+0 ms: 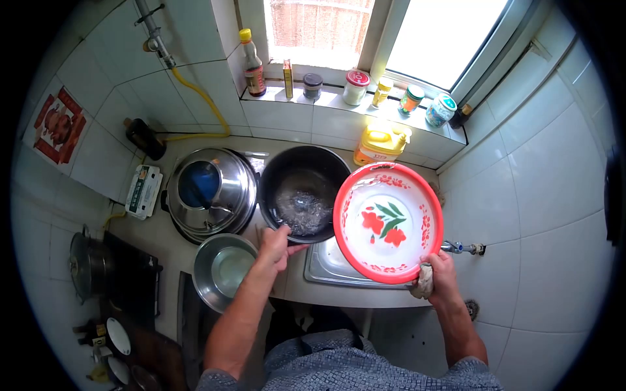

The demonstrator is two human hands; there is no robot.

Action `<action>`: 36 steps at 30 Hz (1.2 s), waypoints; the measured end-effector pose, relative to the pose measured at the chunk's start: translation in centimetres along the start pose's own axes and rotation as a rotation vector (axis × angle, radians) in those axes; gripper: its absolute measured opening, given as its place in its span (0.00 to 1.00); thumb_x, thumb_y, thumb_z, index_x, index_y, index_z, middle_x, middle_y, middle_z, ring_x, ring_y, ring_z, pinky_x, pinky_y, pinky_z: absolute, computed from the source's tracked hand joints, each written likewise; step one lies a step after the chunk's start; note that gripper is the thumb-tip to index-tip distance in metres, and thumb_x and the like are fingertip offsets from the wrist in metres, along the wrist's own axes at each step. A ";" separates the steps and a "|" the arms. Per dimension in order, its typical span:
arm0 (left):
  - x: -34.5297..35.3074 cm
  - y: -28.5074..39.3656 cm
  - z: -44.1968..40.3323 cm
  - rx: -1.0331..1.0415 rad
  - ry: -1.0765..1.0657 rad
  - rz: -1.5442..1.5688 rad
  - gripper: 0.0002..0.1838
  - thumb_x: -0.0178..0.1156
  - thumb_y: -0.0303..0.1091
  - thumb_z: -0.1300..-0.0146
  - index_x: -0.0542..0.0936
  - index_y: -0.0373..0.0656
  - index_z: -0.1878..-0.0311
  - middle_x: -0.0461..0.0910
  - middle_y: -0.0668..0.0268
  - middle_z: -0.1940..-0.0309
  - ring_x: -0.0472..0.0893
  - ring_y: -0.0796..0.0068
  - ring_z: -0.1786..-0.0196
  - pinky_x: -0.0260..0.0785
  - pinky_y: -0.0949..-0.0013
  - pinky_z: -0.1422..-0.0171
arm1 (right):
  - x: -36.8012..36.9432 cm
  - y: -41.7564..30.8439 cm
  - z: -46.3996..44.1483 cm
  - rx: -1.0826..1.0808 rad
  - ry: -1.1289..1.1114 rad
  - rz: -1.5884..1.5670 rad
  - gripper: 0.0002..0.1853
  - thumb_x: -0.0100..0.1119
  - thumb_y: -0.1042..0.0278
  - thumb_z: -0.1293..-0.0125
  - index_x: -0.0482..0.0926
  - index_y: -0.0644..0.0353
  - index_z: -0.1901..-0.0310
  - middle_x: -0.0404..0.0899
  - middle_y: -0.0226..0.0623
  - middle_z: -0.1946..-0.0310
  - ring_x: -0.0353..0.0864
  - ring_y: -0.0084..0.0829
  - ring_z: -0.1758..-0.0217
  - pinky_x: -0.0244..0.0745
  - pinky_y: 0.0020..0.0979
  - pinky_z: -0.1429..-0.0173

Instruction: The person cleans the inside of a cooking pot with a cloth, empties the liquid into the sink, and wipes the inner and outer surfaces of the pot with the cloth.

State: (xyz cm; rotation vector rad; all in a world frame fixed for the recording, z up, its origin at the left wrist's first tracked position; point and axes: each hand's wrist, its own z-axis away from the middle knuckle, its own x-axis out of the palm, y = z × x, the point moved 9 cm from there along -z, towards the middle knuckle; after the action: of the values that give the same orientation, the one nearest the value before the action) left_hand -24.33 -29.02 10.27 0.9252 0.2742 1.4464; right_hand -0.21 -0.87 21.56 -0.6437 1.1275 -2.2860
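Observation:
My left hand (275,247) grips the near rim of a dark deep pot (287,168), thumb over the edge and fingers beneath. Rippling clear water (303,212) lies in the bottom of this pot. My right hand (445,277) is closed on the lower right rim of a red-rimmed white basin (365,218) with red flowers and green leaves. Between that hand and the rim is a crumpled greyish-beige cloth (424,281). The basin is close beside the pot, over part of a metal sink (319,266).
Left of the pot stands a large lidded steel pan (225,173); a metal bowl (202,270) of liquid is nearer me. A yellow jug (381,140) is behind the basin. Jars and bottles, including a red-lidded jar (355,89), line the windowsill. A tap (460,247) projects at right.

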 end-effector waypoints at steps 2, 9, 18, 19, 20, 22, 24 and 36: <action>-1.7 2.5 0.7 0.075 0.036 0.028 0.20 0.47 0.23 0.33 0.71 0.28 0.39 0.82 0.48 0.50 0.87 0.54 0.54 0.89 0.56 0.57 | 0.2 0.0 -0.9 -0.004 -0.014 -0.008 0.08 0.53 0.78 0.37 0.76 0.69 0.57 0.80 0.40 0.72 0.80 0.30 0.80 0.81 0.33 0.81; -7.3 8.7 3.9 0.183 0.098 0.067 0.17 0.50 0.24 0.35 0.74 0.27 0.45 0.83 0.49 0.51 0.87 0.55 0.54 0.89 0.54 0.54 | 2.0 2.0 -5.6 0.008 -0.048 -0.003 0.10 0.53 0.78 0.35 0.76 0.69 0.54 0.82 0.42 0.71 0.82 0.32 0.80 0.83 0.33 0.78; -11.4 10.4 8.7 0.236 0.217 0.161 0.16 0.54 0.25 0.36 0.77 0.28 0.46 0.83 0.49 0.52 0.87 0.56 0.54 0.88 0.58 0.55 | 7.8 10.0 -16.6 -0.001 -0.101 -0.026 0.12 0.50 0.77 0.34 0.77 0.70 0.51 0.82 0.45 0.69 0.83 0.34 0.78 0.84 0.35 0.77; -11.7 10.0 9.2 0.218 0.244 0.168 0.16 0.54 0.25 0.36 0.77 0.28 0.46 0.83 0.49 0.52 0.87 0.56 0.53 0.87 0.58 0.56 | 8.6 11.0 -18.0 -0.003 -0.107 -0.034 0.13 0.50 0.77 0.34 0.77 0.71 0.51 0.82 0.45 0.69 0.84 0.35 0.78 0.83 0.34 0.77; -11.9 9.6 9.6 0.214 0.251 0.178 0.16 0.55 0.25 0.35 0.77 0.28 0.47 0.83 0.48 0.51 0.86 0.55 0.53 0.87 0.57 0.56 | 9.4 12.0 -19.4 -0.007 -0.116 -0.035 0.13 0.50 0.77 0.33 0.77 0.71 0.50 0.83 0.46 0.66 0.85 0.35 0.76 0.84 0.34 0.76; -11.6 8.9 10.7 0.195 0.247 0.181 0.16 0.55 0.25 0.35 0.77 0.28 0.46 0.83 0.49 0.51 0.86 0.55 0.53 0.87 0.57 0.56 | 11.0 13.9 -22.1 -0.013 -0.132 -0.048 0.13 0.51 0.77 0.32 0.78 0.71 0.48 0.84 0.45 0.62 0.87 0.34 0.70 0.85 0.35 0.71; -11.3 8.2 11.2 0.175 0.210 0.182 0.19 0.51 0.24 0.35 0.73 0.26 0.42 0.82 0.47 0.49 0.87 0.52 0.52 0.88 0.53 0.53 | 12.9 15.4 -24.1 -0.017 -0.131 -0.067 0.13 0.51 0.78 0.31 0.78 0.71 0.49 0.85 0.44 0.61 0.87 0.33 0.67 0.85 0.36 0.67; -7.7 4.7 11.8 0.084 0.120 0.157 0.23 0.51 0.25 0.32 0.69 0.28 0.35 0.82 0.47 0.47 0.88 0.54 0.53 0.89 0.58 0.55 | 21.0 18.0 -29.3 0.076 -0.231 -0.117 0.13 0.51 0.74 0.29 0.76 0.71 0.46 0.84 0.46 0.61 0.87 0.35 0.68 0.86 0.38 0.68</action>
State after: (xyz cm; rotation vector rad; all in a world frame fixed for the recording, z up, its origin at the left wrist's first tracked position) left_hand -21.09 -41.12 18.23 0.9458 0.3599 1.6487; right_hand -29.91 -6.51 -5.13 -0.9379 0.9115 -2.2679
